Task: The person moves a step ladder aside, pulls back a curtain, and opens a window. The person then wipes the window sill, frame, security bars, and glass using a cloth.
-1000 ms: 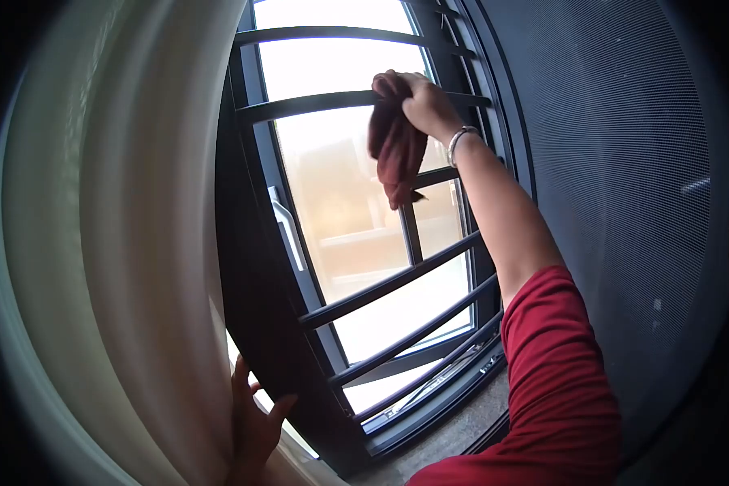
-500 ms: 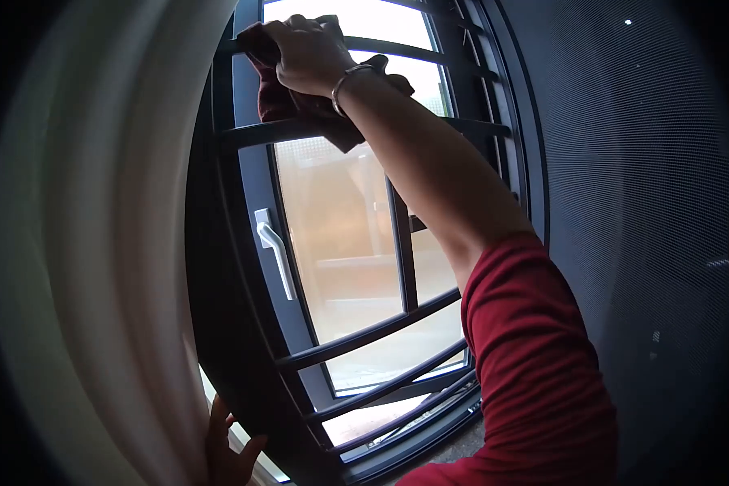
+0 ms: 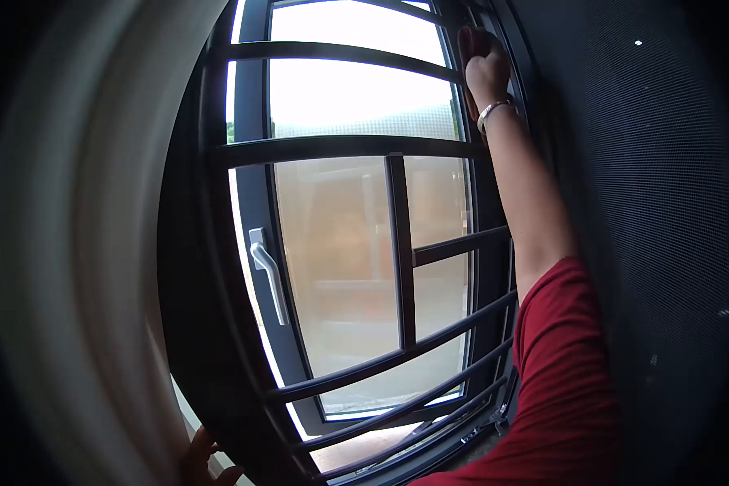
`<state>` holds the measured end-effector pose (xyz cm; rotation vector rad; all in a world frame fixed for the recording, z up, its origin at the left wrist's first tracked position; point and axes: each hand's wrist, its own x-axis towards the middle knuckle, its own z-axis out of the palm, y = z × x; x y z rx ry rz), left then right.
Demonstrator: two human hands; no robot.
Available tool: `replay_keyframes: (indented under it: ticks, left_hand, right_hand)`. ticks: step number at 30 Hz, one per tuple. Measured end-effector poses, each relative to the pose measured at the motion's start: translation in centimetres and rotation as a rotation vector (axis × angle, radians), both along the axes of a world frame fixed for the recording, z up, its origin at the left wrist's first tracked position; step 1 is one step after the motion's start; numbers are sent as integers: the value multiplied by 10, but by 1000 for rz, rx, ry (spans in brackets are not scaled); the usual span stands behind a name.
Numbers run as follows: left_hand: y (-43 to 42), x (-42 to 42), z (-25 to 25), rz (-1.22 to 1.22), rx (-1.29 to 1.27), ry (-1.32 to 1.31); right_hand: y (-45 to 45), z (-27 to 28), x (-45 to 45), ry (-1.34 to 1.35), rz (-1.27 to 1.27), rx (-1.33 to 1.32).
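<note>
My right hand (image 3: 488, 73), with a bracelet at the wrist, is closed on a dark red cloth (image 3: 467, 49) at the upper right of the window. The cloth lies against the right end of the dark bars (image 3: 344, 53), mostly hidden by the hand. At the bottom left my left hand (image 3: 206, 463) is by the lower edge of the dark frame (image 3: 211, 324), next to the curtain. Its thumb and a finger show apart, and nothing is visible between them.
A pale curtain (image 3: 97, 243) hangs along the left. Behind the bars is a window pane (image 3: 340, 243) with a silver handle (image 3: 270, 275). A dark mesh screen (image 3: 656, 202) fills the right side.
My right hand has carried the cloth from the upper middle, over to the upper left, then across to the upper right. The view has shifted, and my left hand appears lower and further left.
</note>
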<state>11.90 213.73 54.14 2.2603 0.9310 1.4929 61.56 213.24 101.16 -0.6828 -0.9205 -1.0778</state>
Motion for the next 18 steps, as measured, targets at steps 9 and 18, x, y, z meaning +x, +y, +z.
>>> replay_keyframes:
  ticks: [9, 18]
  left_hand:
    - [-6, -6, 3, -101, -2, 18]
    - [-4, 11, 8, -154, 60, -8]
  right_hand:
    - [3, 44, -204, -265, -477, -150]
    - [-16, 8, 42, 181, 192, -236]
